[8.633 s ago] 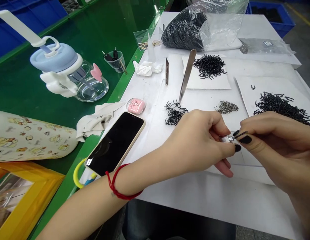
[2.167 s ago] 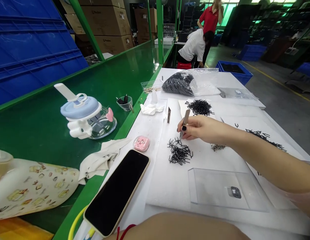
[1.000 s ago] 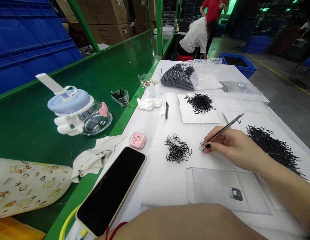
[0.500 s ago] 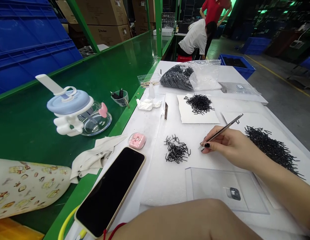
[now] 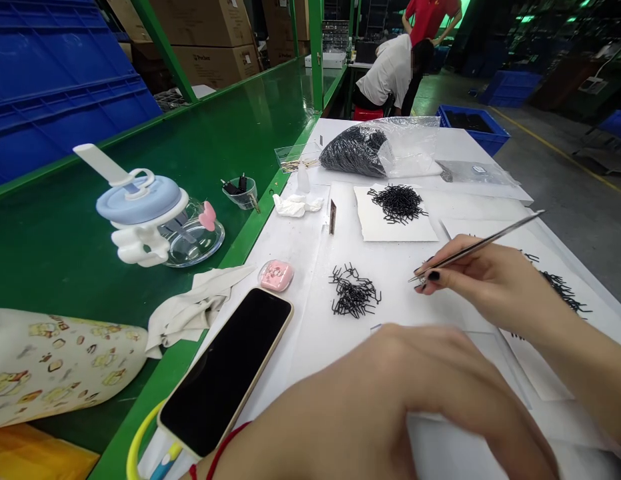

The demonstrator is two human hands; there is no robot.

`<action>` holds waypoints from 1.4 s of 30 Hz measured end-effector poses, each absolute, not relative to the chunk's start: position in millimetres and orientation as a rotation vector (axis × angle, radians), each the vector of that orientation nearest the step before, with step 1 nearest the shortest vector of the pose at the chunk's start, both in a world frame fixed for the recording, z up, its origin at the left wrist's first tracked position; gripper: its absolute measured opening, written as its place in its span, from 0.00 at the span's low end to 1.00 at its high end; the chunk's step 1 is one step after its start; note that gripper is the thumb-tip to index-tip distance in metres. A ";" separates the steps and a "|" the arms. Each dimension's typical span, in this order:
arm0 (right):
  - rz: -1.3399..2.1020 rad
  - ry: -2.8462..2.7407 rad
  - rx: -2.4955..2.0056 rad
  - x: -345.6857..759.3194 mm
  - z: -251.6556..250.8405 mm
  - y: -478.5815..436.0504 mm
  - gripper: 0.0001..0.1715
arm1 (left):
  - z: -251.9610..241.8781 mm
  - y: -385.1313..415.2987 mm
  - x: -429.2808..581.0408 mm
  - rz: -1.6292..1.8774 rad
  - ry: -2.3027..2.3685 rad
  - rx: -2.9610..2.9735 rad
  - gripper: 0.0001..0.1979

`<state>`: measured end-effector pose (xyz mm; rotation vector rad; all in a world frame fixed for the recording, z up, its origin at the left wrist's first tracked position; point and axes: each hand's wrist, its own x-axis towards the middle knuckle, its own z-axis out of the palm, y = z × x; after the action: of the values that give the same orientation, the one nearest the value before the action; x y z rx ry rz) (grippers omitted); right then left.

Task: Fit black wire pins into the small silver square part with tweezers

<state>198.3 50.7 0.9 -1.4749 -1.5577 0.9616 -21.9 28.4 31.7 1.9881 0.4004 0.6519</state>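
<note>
Reaches across a white table (image 5: 295,237). Above a clear plastic tray (image 5: 503,363), partly hiding it, arches the left hand (image 5: 415,393) with fingers bent down; cannot tell whether holding something or nothing. Just beyond, with the right hand (image 5: 495,283), pinches metal tweezers (image 5: 490,241) between thumb and fingers, slanting the tips down leftward; too small to tell anything at those tips. Has a loose pile of black bent pins (image 5: 353,295) near the tips, to the left, apart from both hands.

Gap left of the tweezers (image 5: 495,238); left hand (image 5: 420,380) blocks nearside.
</note>
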 end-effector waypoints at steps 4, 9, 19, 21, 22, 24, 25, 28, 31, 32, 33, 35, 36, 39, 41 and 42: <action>0.772 -1.525 -1.333 206.2 18.0 10.1 0.04 | 29.0 38.5 -9.5 0.752 0.461 2.032 0.07; 0.796 -1.545 -1.197 208.3 12.1 -24.6 0.05 | 16.5 39.2 -2.4 0.576 0.677 2.198 0.16; 0.892 -1.600 -1.111 206.3 -6.9 -28.0 0.08 | 6.4 39.9 3.6 0.571 0.694 2.183 0.06; 0.881 -1.577 -1.104 206.1 -8.5 -28.7 0.08 | 6.2 40.4 4.2 0.576 0.692 2.185 0.06; 0.873 -1.567 -1.105 205.7 -9.0 -28.9 0.08 | 6.2 40.7 4.5 0.575 0.690 2.187 0.06; 0.861 -1.550 -1.113 204.7 -9.5 -29.3 0.08 | 6.3 41.5 5.1 0.567 0.680 2.190 0.06; 0.856 -1.545 -1.116 204.2 -9.6 -29.4 0.09 | 6.4 41.9 5.2 0.565 0.672 2.193 0.06; 0.837 -1.551 -1.117 203.3 -8.9 -29.7 0.10 | 6.7 42.9 5.1 0.573 0.654 2.208 0.05; 0.802 -1.557 -1.131 203.4 -7.6 -29.8 0.10 | 6.4 43.4 4.9 0.577 0.648 2.224 0.06; 0.791 -1.564 -1.138 203.7 -7.2 -29.8 0.10 | 6.1 43.4 5.0 0.574 0.648 2.229 0.06; 0.779 -1.576 -1.145 204.0 -6.9 -29.7 0.10 | 5.8 43.5 5.3 0.573 0.646 2.235 0.06; 0.760 -1.600 -1.150 204.8 -6.6 -29.3 0.10 | 5.3 43.5 6.1 0.570 0.647 2.241 0.06; 0.756 -1.604 -1.145 205.2 -6.7 -29.2 0.10 | 5.2 43.5 6.5 0.568 0.645 2.241 0.06; 0.775 -1.589 -1.132 205.4 -7.3 -29.5 0.10 | 5.7 43.5 7.0 0.570 0.645 2.242 0.06; 0.806 -1.577 -1.135 204.9 -7.0 -30.5 0.10 | 6.3 43.2 6.4 0.567 0.643 2.249 0.05; 0.825 -1.568 -1.135 204.6 -6.5 -30.8 0.10 | 6.5 42.9 5.9 0.567 0.643 2.254 0.05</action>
<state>204.6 -30.8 -6.5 -1.1355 -1.5675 0.8253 5.9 42.9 6.5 2.2542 0.6429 0.5670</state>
